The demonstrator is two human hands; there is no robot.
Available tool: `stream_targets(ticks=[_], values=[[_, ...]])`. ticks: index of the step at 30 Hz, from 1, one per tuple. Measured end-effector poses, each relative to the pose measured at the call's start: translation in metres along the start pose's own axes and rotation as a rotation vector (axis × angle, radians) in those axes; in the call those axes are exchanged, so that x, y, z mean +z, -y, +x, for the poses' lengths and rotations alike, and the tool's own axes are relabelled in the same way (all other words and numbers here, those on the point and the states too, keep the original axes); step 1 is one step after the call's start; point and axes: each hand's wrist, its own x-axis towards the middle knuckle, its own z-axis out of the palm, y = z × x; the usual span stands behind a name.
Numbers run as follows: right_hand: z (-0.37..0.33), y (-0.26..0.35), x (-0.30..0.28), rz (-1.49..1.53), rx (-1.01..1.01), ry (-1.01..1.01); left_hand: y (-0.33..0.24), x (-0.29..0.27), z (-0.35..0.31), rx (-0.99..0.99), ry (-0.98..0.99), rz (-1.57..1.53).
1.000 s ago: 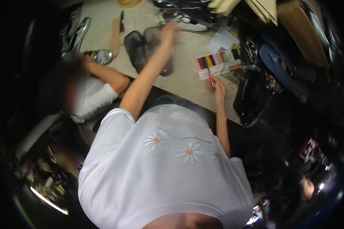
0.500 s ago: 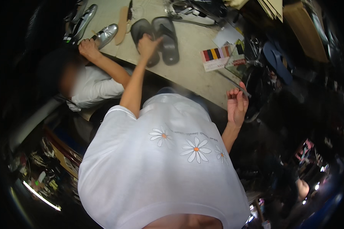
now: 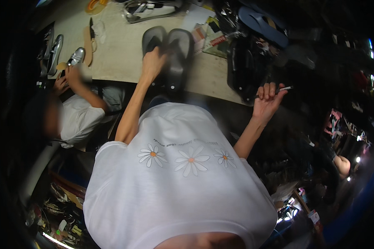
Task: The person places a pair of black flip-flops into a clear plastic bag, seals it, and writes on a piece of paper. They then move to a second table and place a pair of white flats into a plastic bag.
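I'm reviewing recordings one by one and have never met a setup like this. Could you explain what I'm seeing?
There is no machine here, just a person using two bare hands. A wide fisheye camera worn on the head looks down, so straight edges bend and the wearer's white shirt fills the bottom. The left hand grasps a pair of dark flip-flops at the table's near edge. The right hand holds a thin, pen-like tool. Silver shoes and an orange roll lie farther left, near another person.
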Motion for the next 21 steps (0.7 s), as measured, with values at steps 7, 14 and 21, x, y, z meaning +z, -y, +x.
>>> stream_targets(ticks=[7,14,21], values=[[0.001,0.082,-0.038,-0.205,-0.103,0.049,-0.096,0.107,0.006,0.090,0.074,-0.094],[0.008,0.096,-0.052,-0.192,-0.065,0.036,-0.088,0.130,-0.012,0.104,0.045,0.064],[0.025,0.073,-0.030,-0.093,-0.036,0.071,-0.048,0.076,0.021,-0.038,0.136,-0.262]])
